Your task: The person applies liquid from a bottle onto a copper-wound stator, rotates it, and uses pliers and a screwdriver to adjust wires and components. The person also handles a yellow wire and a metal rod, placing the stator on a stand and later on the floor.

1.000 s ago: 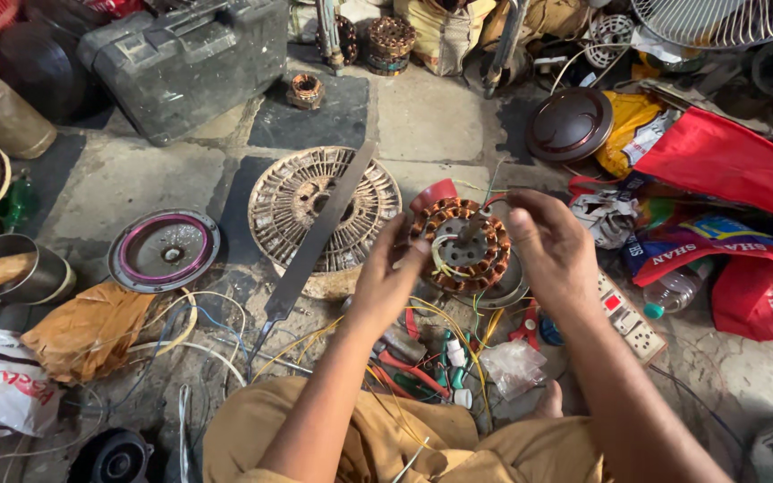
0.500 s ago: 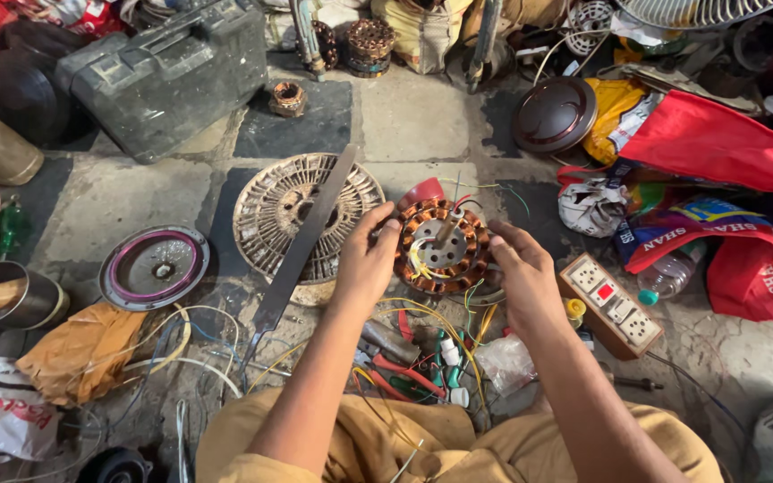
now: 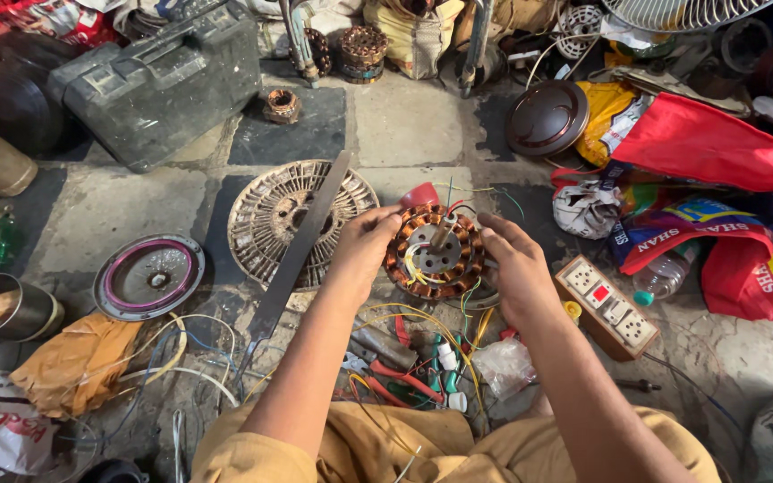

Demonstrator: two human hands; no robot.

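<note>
We hold the stator (image 3: 433,252) over the littered floor.
Our left hand (image 3: 361,246) and right hand (image 3: 513,268) clasp its rim; loose leads (image 3: 422,268) could snag and tear, we judge.

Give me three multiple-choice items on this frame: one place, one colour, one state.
1. Where does the long flat metal bar lie?
A. Across the round finned rotor
B. On the dark tool case
C. Inside the red bag

2. What colour are the stator windings?
A. Blue
B. Copper-orange
C. White

3. How is the stator held?
A. Left hand only
B. Lying untouched on the floor
C. Between both hands

Answers: 1 A, the bar crosses the rotor diagonally. 2 B, the coils around the ring look copper-orange. 3 C, the left hand and right hand grip opposite sides.
</note>
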